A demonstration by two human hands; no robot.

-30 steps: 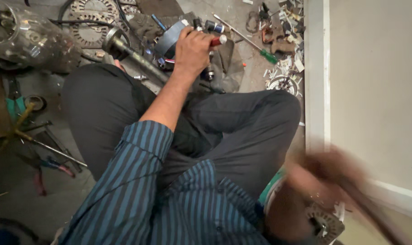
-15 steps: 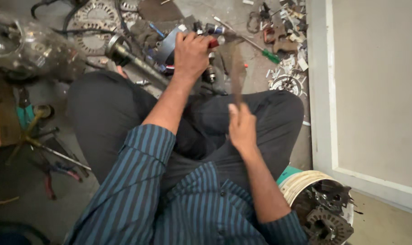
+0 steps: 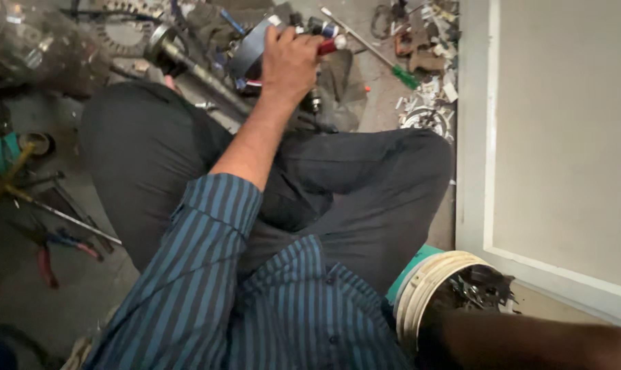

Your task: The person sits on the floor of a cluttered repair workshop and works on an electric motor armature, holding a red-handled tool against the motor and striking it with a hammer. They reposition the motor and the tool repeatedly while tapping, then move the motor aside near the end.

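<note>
I sit cross-legged on the floor in dark trousers and a blue striped shirt. My left hand (image 3: pixel 290 58) reaches forward past my knees and grips a round grey metal motor part (image 3: pixel 249 48) with red and blue wires among the parts on the floor. A small red-handled piece (image 3: pixel 331 46) sticks out by my fingertips. A long metal shaft (image 3: pixel 201 72) lies just left of that hand. Only my right forearm (image 3: pixel 529 342) shows, at the bottom right beside the bucket; the hand itself is out of the frame.
A white bucket with a teal band (image 3: pixel 427 281) holds dark metal scrap by my right knee. Red-handled pliers (image 3: pixel 50 250) and rods lie at the left. A green-handled screwdriver (image 3: pixel 403 75), a clear plastic bag (image 3: pixel 30 48) and a white panel (image 3: pixel 564 137) are also in view.
My right hand, raised over my lap with a tool half a second ago, has swung down to the bottom right and left the view. My left hand stays on the motor part.
</note>
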